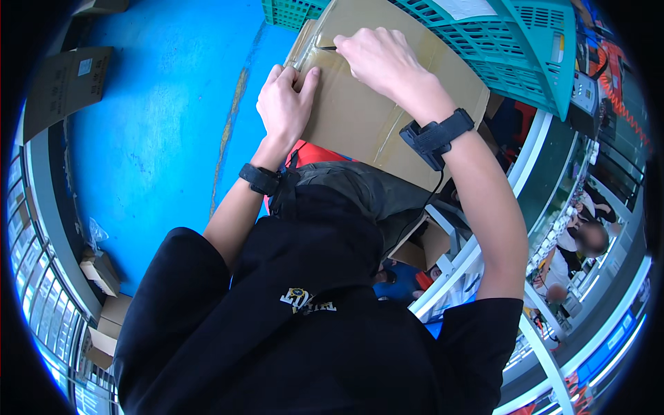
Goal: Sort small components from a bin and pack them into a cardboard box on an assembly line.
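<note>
A brown cardboard box lies in front of me, with shiny clear tape along its left edge. My left hand grips that edge, its thumb on the top face and its fingers curled at the side. Above the box's far left part, my right hand is closed on a slim dark pointed tool. The tool's tip touches or hovers just over the taped edge; I cannot tell which. Most of the tool is hidden in the hand, so its exact kind does not show. Each wrist wears a black strap.
Green plastic crates stand just beyond and to the right of the box. A blue floor stretches to the left, with another cardboard box at its far side. A white metal frame and other seated people are at the right.
</note>
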Tool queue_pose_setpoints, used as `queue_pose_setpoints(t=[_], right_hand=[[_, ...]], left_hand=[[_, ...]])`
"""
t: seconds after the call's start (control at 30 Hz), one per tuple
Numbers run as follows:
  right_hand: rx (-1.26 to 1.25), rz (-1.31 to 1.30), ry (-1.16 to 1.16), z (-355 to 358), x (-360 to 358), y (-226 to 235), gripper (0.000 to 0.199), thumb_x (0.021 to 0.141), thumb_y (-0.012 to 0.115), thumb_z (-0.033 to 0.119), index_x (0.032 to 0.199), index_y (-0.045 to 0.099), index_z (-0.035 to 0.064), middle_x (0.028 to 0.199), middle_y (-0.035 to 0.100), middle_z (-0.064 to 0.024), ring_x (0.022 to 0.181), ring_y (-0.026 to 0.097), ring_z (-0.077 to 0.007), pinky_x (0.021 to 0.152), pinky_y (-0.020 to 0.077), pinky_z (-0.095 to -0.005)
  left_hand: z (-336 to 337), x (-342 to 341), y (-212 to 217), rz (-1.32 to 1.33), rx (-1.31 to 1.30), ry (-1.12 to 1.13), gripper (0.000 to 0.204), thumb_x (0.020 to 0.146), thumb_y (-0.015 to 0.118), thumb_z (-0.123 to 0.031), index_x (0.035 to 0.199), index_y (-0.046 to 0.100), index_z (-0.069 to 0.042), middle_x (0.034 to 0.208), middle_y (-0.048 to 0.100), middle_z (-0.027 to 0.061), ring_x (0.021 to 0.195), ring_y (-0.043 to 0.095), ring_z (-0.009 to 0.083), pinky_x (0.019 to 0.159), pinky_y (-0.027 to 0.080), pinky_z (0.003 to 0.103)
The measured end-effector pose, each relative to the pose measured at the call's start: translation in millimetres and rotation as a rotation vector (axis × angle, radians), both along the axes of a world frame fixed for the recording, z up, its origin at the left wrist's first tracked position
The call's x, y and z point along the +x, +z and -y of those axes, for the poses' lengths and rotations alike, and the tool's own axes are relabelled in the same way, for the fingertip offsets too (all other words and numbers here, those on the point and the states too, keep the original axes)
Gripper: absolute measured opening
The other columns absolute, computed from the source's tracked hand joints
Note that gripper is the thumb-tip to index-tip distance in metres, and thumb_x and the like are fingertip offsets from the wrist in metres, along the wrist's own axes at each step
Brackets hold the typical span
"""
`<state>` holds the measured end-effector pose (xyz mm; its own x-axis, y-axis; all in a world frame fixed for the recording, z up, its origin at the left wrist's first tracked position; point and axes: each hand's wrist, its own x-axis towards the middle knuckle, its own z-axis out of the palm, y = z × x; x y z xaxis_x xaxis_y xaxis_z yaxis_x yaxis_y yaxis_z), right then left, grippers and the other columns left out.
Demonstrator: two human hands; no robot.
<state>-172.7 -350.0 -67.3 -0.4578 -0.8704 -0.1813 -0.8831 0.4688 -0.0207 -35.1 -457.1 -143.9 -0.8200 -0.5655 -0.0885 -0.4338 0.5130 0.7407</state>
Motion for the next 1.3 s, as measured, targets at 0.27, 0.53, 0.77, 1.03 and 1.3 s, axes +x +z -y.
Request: queue_pose_setpoints(t=[0.27, 0.53, 0.77, 1.03, 1.3], right_hand=[[-0.154, 0.010, 0.036, -14.7, -2.8, -5.9, 0.014, 0.080, 0.058, 0.009, 0.091, 0.066, 0.0063, 0.072, 0.065, -0.0144, 0.071, 0.067, -0.0327, 0.060, 0.0518, -0.0443], [0.126, -0.011, -0.157, -125.0, 17.3, 1.1, 0.014, 0.080, 0.059, 0.011, 0.090, 0.066, 0.0055, 0.069, 0.064, -0.0130, 0.068, 0.067, -0.0289, 0.055, 0.0502, -0.0421], [0.746, -0.227, -0.325, -328.4, 28.9, 113.1, 0.011, 0.080, 0.060, 0.013, 0.076, 0.067, 0.0065, 0.072, 0.066, -0.0122, 0.072, 0.068, -0.0294, 0.062, 0.0529, -0.0413], [0.588, -0.118, -0.704, -290.9, 52.5, 117.6, 0.019, 0.094, 0.054, 0.024, 0.090, 0.061, 0.0067, 0.071, 0.063, -0.0167, 0.073, 0.064, -0.0375, 0.063, 0.0507, -0.0469], [-0.328, -0.116, -0.734, -271.1, 53.6, 13.2, 0.021, 0.094, 0.053, 0.021, 0.088, 0.057, 0.0018, 0.072, 0.060, -0.0166, 0.069, 0.059, -0.0385, 0.061, 0.0450, -0.0448]], left_hand=[[3.6, -4.5, -16.5, -0.145, -0.067, -0.021, 0.044, 0.087, 0.067, -0.033, 0.062, 0.052, 0.000, 0.066, 0.049, 0.0122, 0.058, 0.048, 0.0295, 0.054, 0.038, 0.044], [-5.1, -10.2, -18.7, -0.162, -0.034, -0.025, 0.047, 0.089, 0.067, -0.033, 0.059, 0.048, 0.000, 0.063, 0.044, 0.0090, 0.056, 0.043, 0.0239, 0.052, 0.035, 0.040], [-2.7, -10.6, -20.7, -0.238, 0.044, 0.000, 0.047, 0.090, 0.066, -0.030, 0.059, 0.047, 0.000, 0.063, 0.043, 0.0082, 0.055, 0.042, 0.0222, 0.051, 0.034, 0.038], [2.8, 6.3, -19.8, -0.291, 0.034, -0.033, 0.045, 0.093, 0.064, -0.026, 0.062, 0.044, 0.001, 0.063, 0.044, 0.0071, 0.054, 0.037, 0.0156, 0.050, 0.034, 0.034], [-9.0, 1.4, -5.3, -0.527, 0.122, -0.066, 0.043, 0.099, 0.051, -0.024, 0.065, 0.042, 0.000, 0.063, 0.041, 0.0056, 0.055, 0.035, 0.0151, 0.051, 0.033, 0.033]])
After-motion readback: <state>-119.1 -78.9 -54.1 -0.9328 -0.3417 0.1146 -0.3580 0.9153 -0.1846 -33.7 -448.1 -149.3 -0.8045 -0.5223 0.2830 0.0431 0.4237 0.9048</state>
